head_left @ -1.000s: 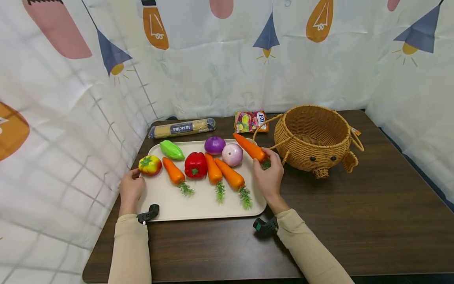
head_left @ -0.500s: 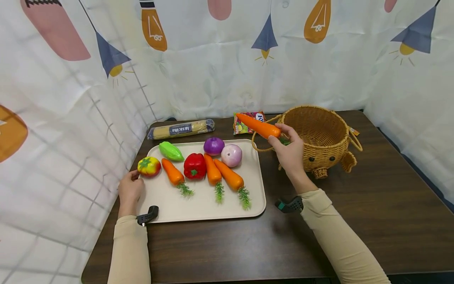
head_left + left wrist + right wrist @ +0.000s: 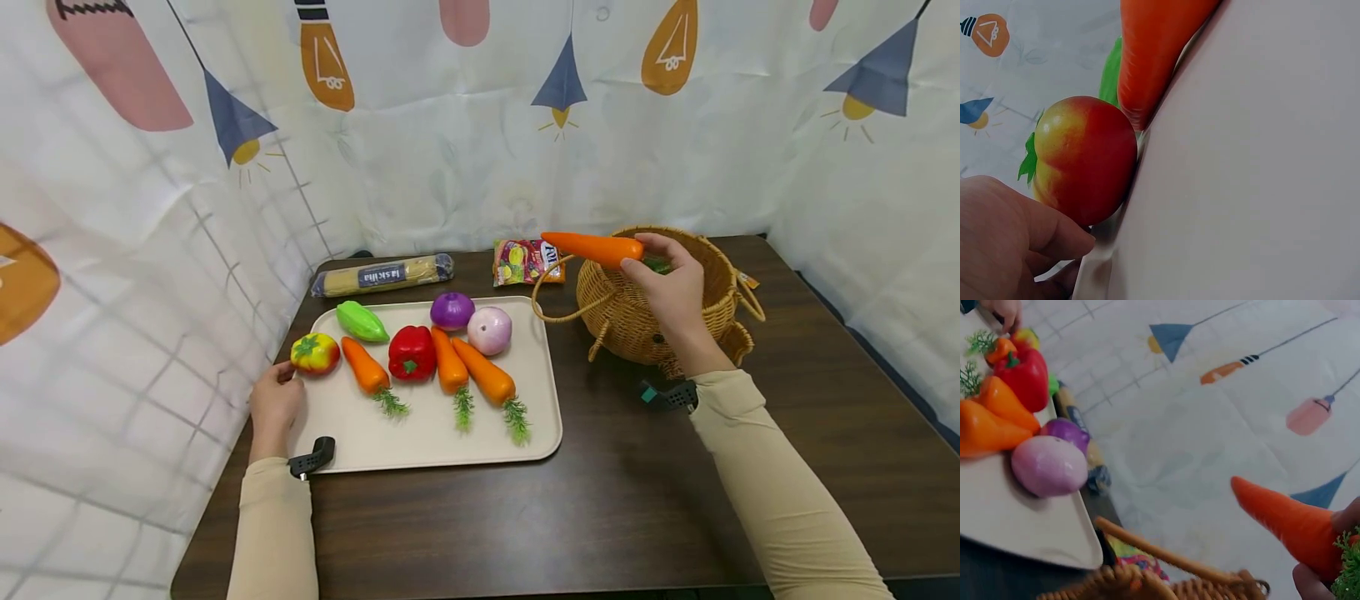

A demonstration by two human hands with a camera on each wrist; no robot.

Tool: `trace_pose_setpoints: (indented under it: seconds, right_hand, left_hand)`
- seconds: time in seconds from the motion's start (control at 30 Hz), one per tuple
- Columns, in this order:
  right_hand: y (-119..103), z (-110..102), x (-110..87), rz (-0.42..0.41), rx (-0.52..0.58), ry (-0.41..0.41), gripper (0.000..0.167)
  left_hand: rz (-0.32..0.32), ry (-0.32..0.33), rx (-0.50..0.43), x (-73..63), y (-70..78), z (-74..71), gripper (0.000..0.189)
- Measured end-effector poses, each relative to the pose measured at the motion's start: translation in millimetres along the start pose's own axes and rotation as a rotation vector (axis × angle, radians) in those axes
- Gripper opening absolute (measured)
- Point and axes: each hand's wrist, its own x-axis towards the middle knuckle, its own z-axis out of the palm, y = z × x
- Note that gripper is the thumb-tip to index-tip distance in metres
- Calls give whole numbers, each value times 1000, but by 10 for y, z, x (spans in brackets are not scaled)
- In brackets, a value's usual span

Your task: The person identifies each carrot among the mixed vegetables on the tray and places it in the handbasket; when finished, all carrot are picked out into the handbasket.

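Observation:
My right hand [image 3: 678, 296] pinches an orange carrot [image 3: 592, 247] by its leafy end, above the left side of the wicker basket [image 3: 622, 321]. The carrot [image 3: 1291, 525] points left, and its green tuft is partly hidden by the hand in the head view. My left hand [image 3: 275, 406] grips the left rim of the cream tray [image 3: 435, 446], close beside a red-and-yellow fruit with a green leafy cap [image 3: 1088, 159]. Also on the tray are several carrots [image 3: 483, 371], a red bell pepper [image 3: 412, 353], a purple onion [image 3: 452, 311], a pale pinkish onion [image 3: 490, 331] and a green vegetable [image 3: 362, 321].
Behind the tray lie a pasta packet [image 3: 382, 275] and a colourful snack bag [image 3: 525, 261]. The basket's looped handle [image 3: 551, 317] sticks out toward the tray. A printed curtain [image 3: 450, 167] hangs around the dark wooden table [image 3: 480, 533].
My right hand has lifted the carrot from the tray's right edge and carried it rightward and up to the basket. The carrot has turned nearly level. My left hand stays put.

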Motion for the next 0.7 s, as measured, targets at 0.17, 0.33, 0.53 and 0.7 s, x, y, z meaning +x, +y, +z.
trace_pose_setpoints:
  seconds: [0.17, 0.33, 0.53, 0.7]
  right_hand:
    - [18, -221, 73, 36, 3, 15, 41]
    - [50, -361, 91, 57, 109, 16, 44]
    - [89, -528, 124, 64, 109, 42, 45]
    - [115, -665, 148, 80, 126, 69, 41]
  left_hand:
    - [-2, 0, -7, 11, 13, -2, 52]
    - [5, 6, -8, 10, 1, 3, 51]
    - [17, 10, -4, -2, -23, 4, 51]
    - [23, 11, -2, -14, -19, 1, 52]
